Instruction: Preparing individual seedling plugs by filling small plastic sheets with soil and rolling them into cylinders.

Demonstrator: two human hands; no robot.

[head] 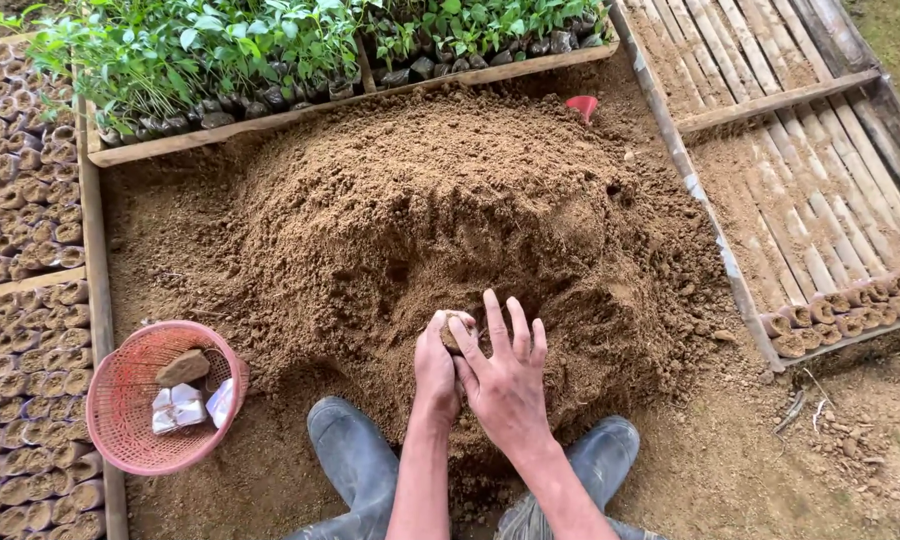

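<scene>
A big heap of brown soil [440,200] fills the middle of the view. At its near foot my left hand [435,370] is closed around a small soil-filled nursery bag [454,331], held upright. My right hand [505,375] rests beside it with fingers spread, its fingertips on the bag's top and the loose soil. Both forearms reach in from the bottom edge, between my two grey rubber boots [355,465].
A pink mesh basket [120,420] with a brown lump and white folded bags sits at lower left. Rows of filled soil bags [25,300] line the left side. Green seedlings [220,50] stand behind the heap. A bamboo slat frame [810,190] lies right, a red scoop [582,104] in the soil.
</scene>
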